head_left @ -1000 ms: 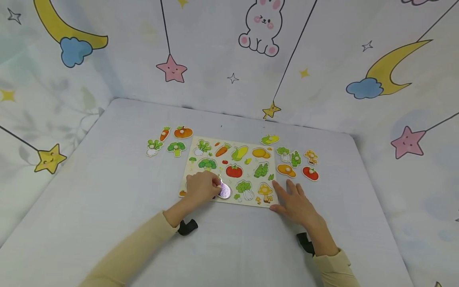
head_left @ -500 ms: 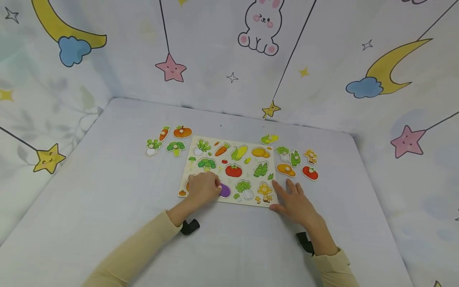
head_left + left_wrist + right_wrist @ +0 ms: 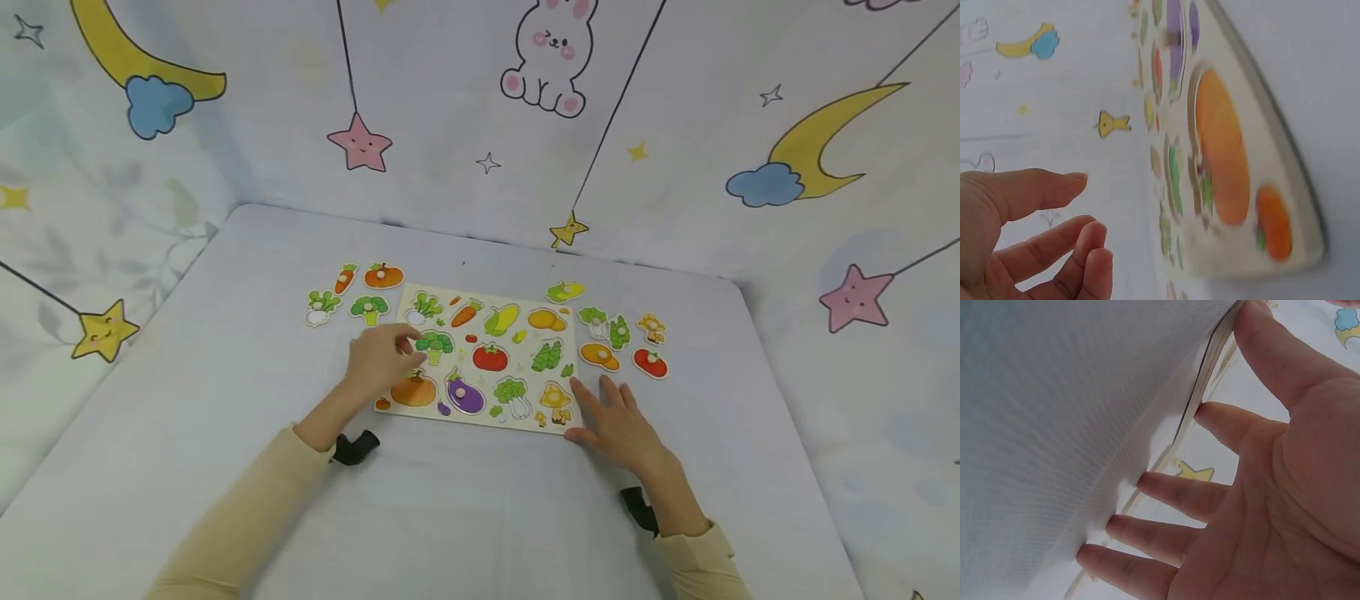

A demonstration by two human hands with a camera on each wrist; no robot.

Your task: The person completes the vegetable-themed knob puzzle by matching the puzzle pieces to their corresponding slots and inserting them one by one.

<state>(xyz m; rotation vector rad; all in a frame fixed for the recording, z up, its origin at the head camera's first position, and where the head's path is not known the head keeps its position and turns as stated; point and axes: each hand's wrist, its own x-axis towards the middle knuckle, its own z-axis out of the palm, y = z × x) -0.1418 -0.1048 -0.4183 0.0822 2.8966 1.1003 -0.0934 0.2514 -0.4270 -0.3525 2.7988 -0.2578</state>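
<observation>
A cream puzzle board (image 3: pixel 480 423) with printed vegetable pictures lies on the table. An eggplant piece (image 3: pixel 471 400) with a small knob lies in its matching outline at the board's lower middle. Over the board's left edge hovers my left hand (image 3: pixel 378 362), near the broccoli picture (image 3: pixel 435 345). The left wrist view shows this hand's thumb (image 3: pixel 1047 190) and fingers apart, with nothing between them. At the right edge, my right hand (image 3: pixel 618 425) is spread, its thumb (image 3: pixel 1266 344) and forefinger touching the board and its other fingertips on the table.
Left of the board lie a carrot piece (image 3: pixel 345 279), a pumpkin piece (image 3: pixel 384 276), a radish piece (image 3: pixel 322 308) and a broccoli piece (image 3: pixel 369 311). On the right are several more, including a corn piece (image 3: pixel 564 292), a tomato piece (image 3: pixel 650 363) and a mushroom piece (image 3: pixel 652 328).
My left hand has let go of the eggplant piece, which now lies in its outline, and has moved left and away from me. The right hand has stayed at the board's edge.
</observation>
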